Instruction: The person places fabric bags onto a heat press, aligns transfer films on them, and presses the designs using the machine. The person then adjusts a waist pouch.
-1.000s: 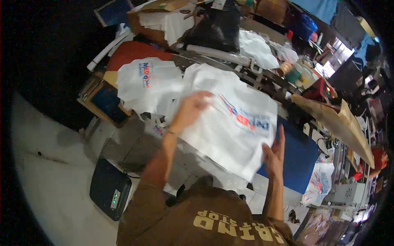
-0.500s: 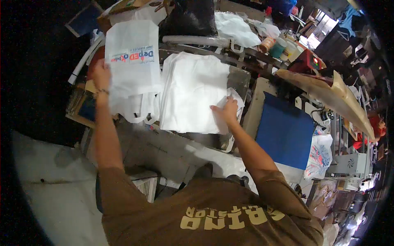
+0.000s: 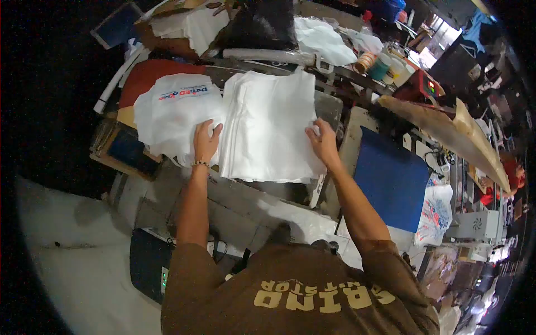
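Note:
A stack of plain white bags (image 3: pixel 268 128) lies flat in front of me. Beside its left edge rests a white bag printed with blue and red lettering (image 3: pixel 181 114), slightly rumpled. My left hand (image 3: pixel 206 142) lies on the lower right part of this printed bag, thumb apart from the fingers, close to the stack's left side. At the right edge of the stack is my right hand (image 3: pixel 325 142), its thumb and fingers apart and touching the top of the pile. Neither hand grips anything that I can see.
A blue board (image 3: pixel 388 178) lies on the right, with a printed white sheet (image 3: pixel 435 212) past it. Behind the stack are a white roll (image 3: pixel 268 56) and a black bag (image 3: pixel 259 25). Jars (image 3: pixel 382 66) and a red device with a lit display (image 3: pixel 416 86) stand at back right.
The printed bag has come down flat left of the stack. My left hand has let go of it and moved right, towards the stack. My right hand has shifted slightly up and right.

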A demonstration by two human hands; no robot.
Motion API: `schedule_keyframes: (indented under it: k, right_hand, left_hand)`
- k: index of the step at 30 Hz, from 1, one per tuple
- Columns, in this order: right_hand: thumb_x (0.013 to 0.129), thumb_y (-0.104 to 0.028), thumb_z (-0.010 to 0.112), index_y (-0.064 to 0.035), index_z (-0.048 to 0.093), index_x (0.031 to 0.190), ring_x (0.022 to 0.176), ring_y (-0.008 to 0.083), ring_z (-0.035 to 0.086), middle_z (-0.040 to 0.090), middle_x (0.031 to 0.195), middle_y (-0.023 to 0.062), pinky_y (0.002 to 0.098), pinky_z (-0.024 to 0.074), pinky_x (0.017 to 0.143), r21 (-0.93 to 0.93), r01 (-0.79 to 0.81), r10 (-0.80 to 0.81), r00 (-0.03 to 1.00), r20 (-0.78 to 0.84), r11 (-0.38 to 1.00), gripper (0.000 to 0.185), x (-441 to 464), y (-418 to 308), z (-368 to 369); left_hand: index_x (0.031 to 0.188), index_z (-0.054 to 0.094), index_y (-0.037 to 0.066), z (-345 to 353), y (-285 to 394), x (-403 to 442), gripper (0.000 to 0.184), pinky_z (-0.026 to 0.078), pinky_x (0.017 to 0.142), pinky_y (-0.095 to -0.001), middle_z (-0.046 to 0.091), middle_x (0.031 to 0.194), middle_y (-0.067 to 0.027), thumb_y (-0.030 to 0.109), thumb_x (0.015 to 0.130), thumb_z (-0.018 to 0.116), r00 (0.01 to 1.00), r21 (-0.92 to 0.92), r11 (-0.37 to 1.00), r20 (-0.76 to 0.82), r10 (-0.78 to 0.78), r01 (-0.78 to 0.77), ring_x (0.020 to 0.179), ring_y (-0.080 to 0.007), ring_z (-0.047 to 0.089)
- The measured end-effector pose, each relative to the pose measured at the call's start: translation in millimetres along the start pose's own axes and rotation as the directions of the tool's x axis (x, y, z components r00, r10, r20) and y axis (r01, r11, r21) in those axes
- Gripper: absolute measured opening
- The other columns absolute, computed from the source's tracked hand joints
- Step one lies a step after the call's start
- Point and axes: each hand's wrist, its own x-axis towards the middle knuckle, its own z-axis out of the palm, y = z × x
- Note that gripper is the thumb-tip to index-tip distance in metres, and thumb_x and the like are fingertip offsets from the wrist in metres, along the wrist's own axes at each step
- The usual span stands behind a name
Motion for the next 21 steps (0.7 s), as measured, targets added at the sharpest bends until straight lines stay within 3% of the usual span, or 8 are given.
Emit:
schedule_keyframes:
  k: [2,7,9,11,15,18,20,21]
  right_hand:
    - [0.087,-0.001,0.066,-0.0020,0.061,0.108,0.092,0.0335,0.067,0.067,0.099,0.0229,0.0375,0.0528,0.073,0.391,-0.199,0.032,0.919,0.394,0.899,0.021,26,-45,-32]
    - [0.093,-0.004,0.063,-0.0004,0.058,0.108,0.077,0.0241,0.065,0.067,0.093,0.0185,0.0310,0.0485,0.069,0.497,-0.087,-0.163,0.884,0.439,0.864,0.017,46,-116,-129]
    - [0.094,-0.005,0.063,-0.0002,0.057,0.107,0.073,0.0199,0.063,0.068,0.090,0.0151,0.0290,0.0468,0.068,0.429,-0.229,-0.048,0.838,0.544,0.874,0.015,27,-118,-162]
    - [0.095,-0.007,0.064,-0.0024,0.054,0.113,0.075,0.0129,0.058,0.068,0.099,0.0110,0.0279,0.0454,0.070,0.574,-0.346,0.044,0.880,0.473,0.742,0.021,-5,-95,-188]
    - [0.089,-0.015,0.074,-0.0084,0.045,0.130,0.116,0.0192,0.057,0.055,0.135,0.0160,0.0343,0.0462,0.098,0.785,-0.610,0.233,0.783,0.577,0.107,0.050,-77,-57,-245]
    - [0.094,-0.047,0.062,-0.0034,0.043,0.141,0.126,0.0271,0.054,0.052,0.141,0.0183,0.0462,0.0416,0.107,0.652,-0.452,0.244,0.675,0.696,-0.609,0.066,-156,-11,-256]
    - [0.096,-0.055,0.053,0.0000,0.040,0.145,0.127,0.0304,0.053,0.050,0.143,0.0213,0.0470,0.0426,0.106,0.612,-0.778,0.683,0.370,0.630,-0.144,0.074,-234,33,-245]
    - [0.097,-0.058,0.048,-0.0001,0.038,0.146,0.128,0.0340,0.052,0.047,0.145,0.0236,0.0484,0.0424,0.106,0.578,-0.787,0.708,0.281,0.648,-0.216,0.076,-239,21,-261]
  left_hand:
    - [0.132,0.058,0.001,18,19,-6,0.061,0.043,0.102,-0.0398,0.059,0.131,-0.0208,0.047,0.093,0.065,0.987,-0.358,0.925,0.135,-0.085,0.128,0.123,-0.0346,0.054]
    - [0.143,0.045,0.001,44,40,-21,0.066,0.044,0.100,-0.0363,0.058,0.133,-0.0161,0.044,0.096,0.062,0.988,-0.649,0.745,0.094,-0.124,0.156,0.119,-0.0252,0.055]
    - [0.145,0.040,-0.002,38,42,-24,0.060,0.044,0.102,-0.0354,0.055,0.137,-0.0171,0.032,0.099,0.060,0.901,-0.848,0.306,0.398,-0.174,0.434,0.124,-0.0246,0.054]
    - [0.143,0.040,-0.003,5,80,-45,0.051,0.046,0.101,-0.0356,0.055,0.137,-0.0156,0.017,0.099,0.057,0.891,-0.878,0.183,0.407,-0.199,0.442,0.122,-0.0217,0.056]
    - [0.139,0.045,-0.002,-14,172,-81,0.047,0.050,0.097,-0.0359,0.060,0.130,-0.0134,0.006,0.095,0.060,0.906,-0.896,0.315,0.381,0.184,0.313,0.112,-0.0184,0.062]
    - [0.127,0.055,-0.001,35,207,-120,0.041,0.051,0.095,-0.0346,0.067,0.118,-0.0093,0.000,0.089,0.068,0.819,-0.828,0.251,0.547,0.173,0.501,0.105,-0.0189,0.065]
    - [0.127,0.056,-0.001,80,234,-146,0.041,0.051,0.093,-0.0337,0.067,0.118,-0.0088,0.002,0.088,0.069,0.769,-0.796,0.289,0.596,0.229,0.531,0.104,-0.0184,0.064]
    - [0.126,0.057,-0.001,96,250,-159,0.041,0.051,0.092,-0.0329,0.067,0.117,-0.0083,0.004,0.088,0.071,0.726,-0.768,0.326,0.634,0.267,0.551,0.104,-0.0179,0.064]
